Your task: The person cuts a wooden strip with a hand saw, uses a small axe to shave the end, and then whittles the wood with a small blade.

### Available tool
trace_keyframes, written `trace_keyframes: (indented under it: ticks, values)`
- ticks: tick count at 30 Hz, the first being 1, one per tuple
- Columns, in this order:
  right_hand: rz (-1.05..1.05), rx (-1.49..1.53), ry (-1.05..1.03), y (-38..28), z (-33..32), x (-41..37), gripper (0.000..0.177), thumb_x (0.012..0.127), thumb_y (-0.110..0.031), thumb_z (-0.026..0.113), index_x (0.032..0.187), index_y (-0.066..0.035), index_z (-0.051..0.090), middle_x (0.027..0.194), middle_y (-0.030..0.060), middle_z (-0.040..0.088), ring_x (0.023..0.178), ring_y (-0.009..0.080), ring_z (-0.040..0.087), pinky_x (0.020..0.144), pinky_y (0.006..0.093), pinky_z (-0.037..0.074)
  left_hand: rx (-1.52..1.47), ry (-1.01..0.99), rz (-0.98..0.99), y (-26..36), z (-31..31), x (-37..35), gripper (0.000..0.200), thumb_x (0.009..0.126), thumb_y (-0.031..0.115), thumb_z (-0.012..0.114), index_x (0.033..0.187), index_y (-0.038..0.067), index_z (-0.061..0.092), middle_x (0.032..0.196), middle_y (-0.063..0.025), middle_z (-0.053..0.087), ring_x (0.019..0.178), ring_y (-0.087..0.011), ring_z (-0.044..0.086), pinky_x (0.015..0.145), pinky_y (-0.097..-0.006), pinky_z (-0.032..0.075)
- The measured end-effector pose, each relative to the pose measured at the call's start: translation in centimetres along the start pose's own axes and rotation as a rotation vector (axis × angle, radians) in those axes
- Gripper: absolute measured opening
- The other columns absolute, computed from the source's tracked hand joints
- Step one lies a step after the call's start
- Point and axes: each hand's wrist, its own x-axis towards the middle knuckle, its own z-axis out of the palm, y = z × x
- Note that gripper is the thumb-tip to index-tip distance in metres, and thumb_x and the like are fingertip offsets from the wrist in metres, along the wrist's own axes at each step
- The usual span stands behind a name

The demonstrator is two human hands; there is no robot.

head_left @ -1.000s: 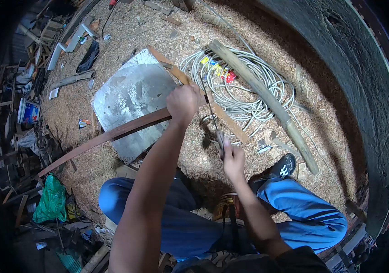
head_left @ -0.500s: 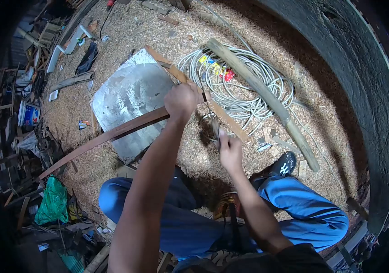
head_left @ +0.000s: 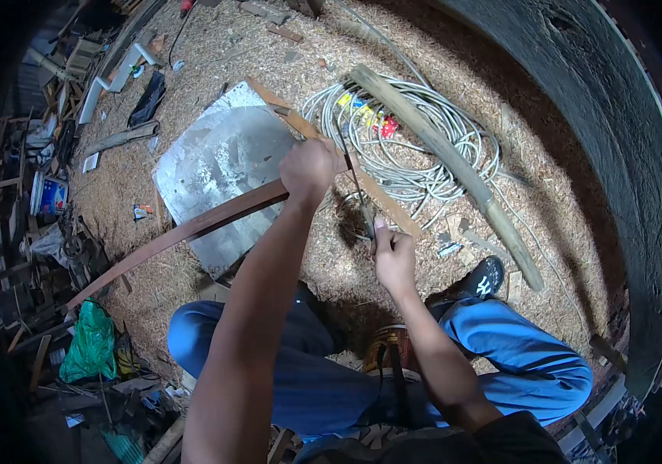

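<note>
My left hand (head_left: pixel 309 166) is closed round a long reddish-brown wooden strip (head_left: pixel 215 216) close to its far end. The strip slants down to the left across a worn metal sheet (head_left: pixel 226 158). My right hand (head_left: pixel 395 263) is wrapped round the handle of a handsaw (head_left: pixel 357 185), thumb on top. Its thin dark blade shows nearly edge-on, crossing the strip's end just right of my left fist. A lighter wooden board (head_left: pixel 389 203) lies slantwise beneath; part of it is hidden by my left hand and the strip.
A coil of grey cable (head_left: pixel 443 174) lies beyond my hands, with a weathered pole (head_left: pixel 431 143) across it. Wood chips cover the floor. Scrap wood and a green plastic bag (head_left: pixel 89 344) are on the left. A dark curved wall (head_left: pixel 571 100) rises on the right.
My right hand has shifted slightly towards me and to the right with the handsaw. My left hand stays almost still on the wooden strip.
</note>
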Motion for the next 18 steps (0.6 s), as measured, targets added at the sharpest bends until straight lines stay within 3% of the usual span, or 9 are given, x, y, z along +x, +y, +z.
trace_keyframes:
  ticks: [6, 9, 15, 18]
  values:
    - [-0.035, 0.071, -0.056, 1.2, -1.5, -2.8, 0.051, 0.103, -0.03, 0.053, 0.065, 0.004, 0.056, 0.055, 0.0084, 0.049, 0.053, 0.0133, 0.043, 0.052, 0.0356, 0.035, 0.026, 0.001, 0.02, -0.3, -0.1, -0.1, 0.045, 0.092, 0.032, 0.048, 0.067, 0.004, 0.073, 0.07, -0.0213, 0.069, 0.065, -0.0388, 0.069, 0.064, -0.046, 0.056]
    - [0.022, 0.066, -0.025, 3.4, -2.0, -4.6, 0.054, 0.103, -0.031, 0.052, 0.063, 0.005, 0.055, 0.051, 0.0087, 0.045, 0.051, 0.0141, 0.04, 0.051, 0.037, 0.034, 0.018, -0.027, -0.009, -0.4, 0.5, 0.1, 0.045, 0.091, 0.032, 0.048, 0.067, 0.004, 0.073, 0.071, -0.021, 0.069, 0.066, -0.0392, 0.069, 0.065, -0.0464, 0.056]
    - [0.022, -0.073, 0.018, -2.5, 0.8, 1.5, 0.062, 0.104, -0.037, 0.048, 0.058, 0.005, 0.056, 0.047, 0.0091, 0.049, 0.045, 0.0182, 0.042, 0.05, 0.039, 0.036, 0.05, 0.043, 0.012, -0.3, 0.7, -0.1, 0.047, 0.092, 0.033, 0.046, 0.068, 0.005, 0.074, 0.073, -0.0214, 0.069, 0.07, -0.0388, 0.07, 0.068, -0.0467, 0.056]
    - [0.001, 0.015, -0.009, -2.1, -0.7, -0.3, 0.062, 0.103, -0.037, 0.05, 0.056, 0.003, 0.056, 0.046, 0.0089, 0.049, 0.044, 0.0187, 0.045, 0.05, 0.0392, 0.037, 0.042, -0.023, 0.003, -0.3, 0.0, -0.2, 0.048, 0.093, 0.034, 0.044, 0.068, 0.005, 0.074, 0.073, -0.0215, 0.069, 0.069, -0.0379, 0.07, 0.067, -0.0461, 0.057]
